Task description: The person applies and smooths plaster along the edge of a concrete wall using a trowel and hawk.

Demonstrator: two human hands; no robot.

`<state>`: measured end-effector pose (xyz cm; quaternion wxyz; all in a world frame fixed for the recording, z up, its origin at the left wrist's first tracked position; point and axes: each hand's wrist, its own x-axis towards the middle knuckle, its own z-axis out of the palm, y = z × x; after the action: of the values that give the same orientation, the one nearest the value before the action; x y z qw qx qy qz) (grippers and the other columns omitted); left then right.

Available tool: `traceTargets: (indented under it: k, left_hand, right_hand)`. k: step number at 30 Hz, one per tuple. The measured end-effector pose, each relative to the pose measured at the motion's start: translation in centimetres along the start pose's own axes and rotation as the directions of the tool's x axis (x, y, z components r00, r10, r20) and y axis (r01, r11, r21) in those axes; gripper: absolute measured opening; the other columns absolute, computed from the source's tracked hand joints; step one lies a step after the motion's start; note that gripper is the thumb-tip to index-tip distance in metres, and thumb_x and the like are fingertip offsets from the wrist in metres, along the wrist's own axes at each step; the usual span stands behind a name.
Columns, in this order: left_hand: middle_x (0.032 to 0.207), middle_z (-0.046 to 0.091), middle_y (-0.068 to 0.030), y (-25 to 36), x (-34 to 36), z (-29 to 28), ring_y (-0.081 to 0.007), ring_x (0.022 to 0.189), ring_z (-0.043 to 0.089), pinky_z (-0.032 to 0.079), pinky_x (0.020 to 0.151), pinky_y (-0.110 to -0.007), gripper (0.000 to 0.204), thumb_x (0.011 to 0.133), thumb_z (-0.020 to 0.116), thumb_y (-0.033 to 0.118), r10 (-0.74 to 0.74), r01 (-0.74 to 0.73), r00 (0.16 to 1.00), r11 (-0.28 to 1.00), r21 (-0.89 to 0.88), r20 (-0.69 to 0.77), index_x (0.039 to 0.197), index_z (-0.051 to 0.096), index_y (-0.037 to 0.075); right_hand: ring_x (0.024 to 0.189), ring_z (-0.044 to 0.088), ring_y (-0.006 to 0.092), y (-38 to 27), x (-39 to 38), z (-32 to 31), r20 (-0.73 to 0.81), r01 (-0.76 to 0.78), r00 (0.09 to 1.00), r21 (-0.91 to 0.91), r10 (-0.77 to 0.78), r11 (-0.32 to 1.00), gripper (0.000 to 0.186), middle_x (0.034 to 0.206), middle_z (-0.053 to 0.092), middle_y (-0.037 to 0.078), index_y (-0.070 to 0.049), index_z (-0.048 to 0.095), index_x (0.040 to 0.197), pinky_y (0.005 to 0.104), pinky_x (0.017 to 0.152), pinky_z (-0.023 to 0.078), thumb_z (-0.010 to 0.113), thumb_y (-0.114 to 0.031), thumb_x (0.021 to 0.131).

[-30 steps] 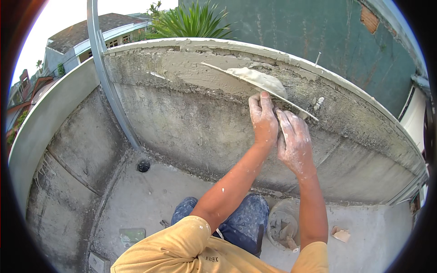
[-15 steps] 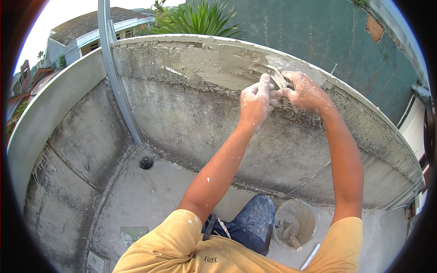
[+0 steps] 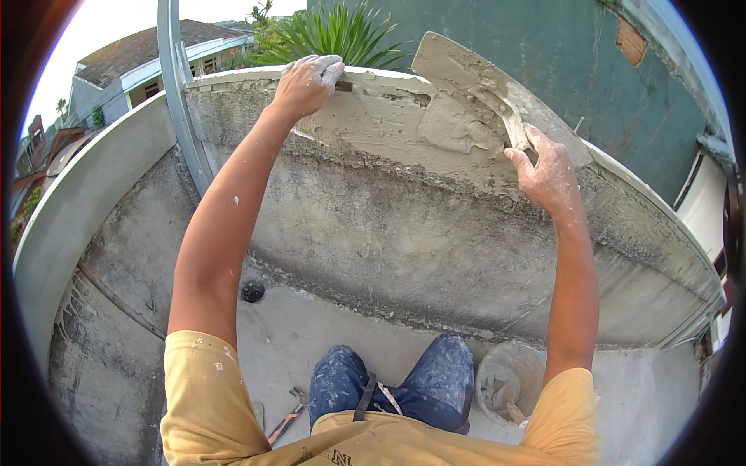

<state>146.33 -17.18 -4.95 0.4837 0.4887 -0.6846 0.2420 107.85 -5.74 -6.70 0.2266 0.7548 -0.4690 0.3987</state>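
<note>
My right hand (image 3: 548, 175) is closed round the pale handle of a plastering trowel (image 3: 458, 66). The trowel's broad, mortar-smeared blade tilts across the top of the low wall (image 3: 373, 202), its far left corner standing above the edge. Wet grey mortar (image 3: 454, 128) lies in a thick patch on the wall just below the blade. Farther left, my left hand (image 3: 309, 84) is curled over the wall's top edge, whitened with dust, beside a small dark chipped spot. Its fingertips are partly hidden.
A bucket (image 3: 538, 359) holding mortar and a tool stands by my right knee. Pliers with red handles (image 3: 286, 423) lie on the floor to my left. A dark drain hole (image 3: 252, 291) sits near the corner below a metal post (image 3: 176, 101). Green leaves (image 3: 334, 35) rise behind the wall.
My left hand has left the trowel handle and moved left to the wall's top edge. The trowel has tilted up off the wall face in my right hand, uncovering the mortar patch.
</note>
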Motion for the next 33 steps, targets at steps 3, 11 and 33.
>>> traceTargets:
  k: [3, 11, 33]
  left_hand:
    - [0.12, 0.064, -0.0164, -0.7, 0.7, -0.9, -0.0348, 0.115, 0.057, 0.038, 0.102, -0.044, 0.046, 0.097, 0.042, 0.042, -0.076, 0.079, 0.97, 0.997, -0.002, 0.231, 0.12, 0.066, 0.009]
    - [0.121, 0.063, -0.0182, -1.3, 0.3, -0.6, -0.0369, 0.115, 0.057, 0.041, 0.099, -0.044, 0.055, 0.097, 0.04, 0.048, -0.035, 0.03, 0.978, 0.999, 0.029, 0.206, 0.119, 0.065, 0.004]
    - [0.117, 0.066, -0.0177, -1.4, 0.2, 1.3, -0.0358, 0.113, 0.058, 0.041, 0.099, -0.043, 0.052, 0.096, 0.046, 0.046, -0.059, 0.059, 0.997, 0.998, -0.016, 0.053, 0.114, 0.068, 0.002]
  right_hand:
    - [0.085, 0.068, 0.0391, -0.2, -0.1, -0.6, 0.002, -0.017, 1.0, -0.019, 0.017, 1.0, 0.046, 0.091, 0.068, 0.027, 0.006, 0.059, 0.12, 0.0414, 0.076, 0.053, 0.067, -0.022, 0.084]
    - [0.057, 0.065, 0.0237, -5.8, -2.9, 0.9, 0.121, -0.231, 0.971, 0.282, 0.205, 0.931, 0.028, 0.071, 0.065, 0.019, 0.007, 0.058, 0.105, 0.0354, 0.05, 0.051, 0.063, -0.017, 0.091]
    - [0.081, 0.066, 0.0338, 3.3, -9.9, 1.4, -0.197, -0.225, 0.931, 0.357, 0.308, 0.907, 0.037, 0.087, 0.067, 0.022, 0.008, 0.06, 0.107, 0.0385, 0.074, 0.05, 0.065, -0.026, 0.091]
